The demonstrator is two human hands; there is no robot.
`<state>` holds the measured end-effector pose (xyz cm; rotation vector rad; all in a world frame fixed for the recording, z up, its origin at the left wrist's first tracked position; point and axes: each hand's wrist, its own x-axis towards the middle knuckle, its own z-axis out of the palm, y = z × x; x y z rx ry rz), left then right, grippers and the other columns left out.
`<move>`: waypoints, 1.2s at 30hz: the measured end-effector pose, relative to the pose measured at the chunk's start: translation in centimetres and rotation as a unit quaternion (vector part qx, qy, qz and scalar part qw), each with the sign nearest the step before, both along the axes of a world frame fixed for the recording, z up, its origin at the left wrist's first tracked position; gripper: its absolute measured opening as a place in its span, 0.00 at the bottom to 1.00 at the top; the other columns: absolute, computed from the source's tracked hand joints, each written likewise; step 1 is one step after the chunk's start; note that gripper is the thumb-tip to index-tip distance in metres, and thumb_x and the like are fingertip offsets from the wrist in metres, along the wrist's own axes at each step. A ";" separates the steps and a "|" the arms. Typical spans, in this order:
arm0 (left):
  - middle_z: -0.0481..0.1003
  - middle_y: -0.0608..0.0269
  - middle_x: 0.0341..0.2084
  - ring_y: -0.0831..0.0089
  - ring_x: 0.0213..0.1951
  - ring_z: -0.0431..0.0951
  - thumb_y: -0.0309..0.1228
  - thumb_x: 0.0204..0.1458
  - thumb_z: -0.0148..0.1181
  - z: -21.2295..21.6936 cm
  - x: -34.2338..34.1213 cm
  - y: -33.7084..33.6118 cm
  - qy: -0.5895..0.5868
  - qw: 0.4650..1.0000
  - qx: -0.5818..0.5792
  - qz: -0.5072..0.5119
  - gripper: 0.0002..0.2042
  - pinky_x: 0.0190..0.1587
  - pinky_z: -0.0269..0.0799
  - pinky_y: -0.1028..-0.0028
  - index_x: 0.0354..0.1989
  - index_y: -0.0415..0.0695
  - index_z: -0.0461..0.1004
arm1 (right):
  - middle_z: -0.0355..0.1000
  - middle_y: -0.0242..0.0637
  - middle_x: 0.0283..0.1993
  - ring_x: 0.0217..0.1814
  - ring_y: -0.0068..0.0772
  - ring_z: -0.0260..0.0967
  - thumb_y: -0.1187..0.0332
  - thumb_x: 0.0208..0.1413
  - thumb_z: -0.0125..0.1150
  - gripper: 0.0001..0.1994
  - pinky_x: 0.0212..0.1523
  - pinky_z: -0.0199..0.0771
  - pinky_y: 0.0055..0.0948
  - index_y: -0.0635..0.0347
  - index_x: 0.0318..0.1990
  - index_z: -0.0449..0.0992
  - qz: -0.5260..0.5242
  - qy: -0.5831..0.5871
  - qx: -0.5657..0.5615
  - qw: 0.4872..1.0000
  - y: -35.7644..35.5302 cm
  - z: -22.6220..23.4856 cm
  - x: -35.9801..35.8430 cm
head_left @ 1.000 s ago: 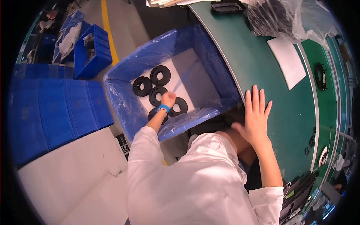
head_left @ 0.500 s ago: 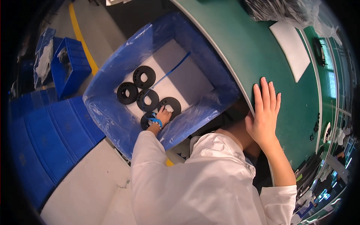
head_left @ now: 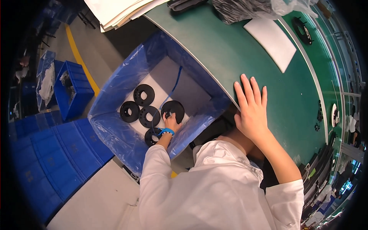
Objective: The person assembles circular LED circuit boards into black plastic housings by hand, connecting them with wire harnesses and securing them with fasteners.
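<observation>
My left hand (head_left: pixel 171 122) reaches down into a blue bin (head_left: pixel 109 128) lined with clear plastic. Its fingers are closed at the centre hole of a black ring-shaped disc (head_left: pixel 177 109), which looks slightly tilted. Several more black discs lie flat on the bin's pale bottom, one of them (head_left: pixel 144 94) at the far side and another (head_left: pixel 152 137) partly hidden beside my left wrist. A blue wrist strap (head_left: pixel 166 131) circles that wrist, and its blue cord (head_left: pixel 177 79) trails across the bin. My right hand (head_left: pixel 253 113) rests flat, fingers spread, on the green table (head_left: pixel 214 50) near its edge.
A white foam sheet (head_left: pixel 271 44) and grey plastic bags (head_left: pixel 245 10) lie on the table. Papers or boards (head_left: pixel 122 11) stick out at its far left corner. Blue crates (head_left: pixel 57 149) stand left of the bin, and another blue crate (head_left: pixel 74 90) sits on the floor.
The view has shifted. Relative to the other discs, my left hand and the disc at its fingers have moved away from me. My right hand stays flat on the table.
</observation>
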<state>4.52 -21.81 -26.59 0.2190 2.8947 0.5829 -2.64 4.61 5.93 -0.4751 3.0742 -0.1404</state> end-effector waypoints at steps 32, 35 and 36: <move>0.57 0.48 0.54 0.61 0.49 0.68 0.21 0.53 0.37 32.2 -3.5 27.1 -0.293 0.681 0.669 -0.048 0.21 0.47 0.69 0.67 0.58 0.37 0.46 | 0.40 0.43 0.64 0.66 0.38 0.43 0.79 0.53 0.42 0.26 0.58 0.56 0.35 0.61 0.60 0.46 -0.399 0.266 -0.655 0.584 15.4 0.3 21.8; 0.51 0.49 0.58 0.59 0.58 0.56 0.18 0.51 0.39 29.6 -3.7 27.3 -0.092 0.790 0.599 -0.091 0.26 0.57 0.54 0.65 0.60 0.37 0.42 | 0.42 0.48 0.64 0.65 0.44 0.42 0.76 0.51 0.45 0.25 0.61 0.48 0.36 0.65 0.59 0.50 -0.415 0.301 -0.436 0.740 16.1 0.3 22.3; 0.49 0.49 0.59 0.58 0.59 0.52 0.18 0.50 0.40 29.5 -3.6 27.2 -0.023 0.814 0.572 -0.102 0.27 0.59 0.48 0.65 0.60 0.36 0.42 | 0.42 0.50 0.64 0.65 0.48 0.42 0.75 0.48 0.49 0.25 0.62 0.44 0.39 0.65 0.56 0.55 -0.425 0.276 -0.415 0.756 16.0 0.9 22.5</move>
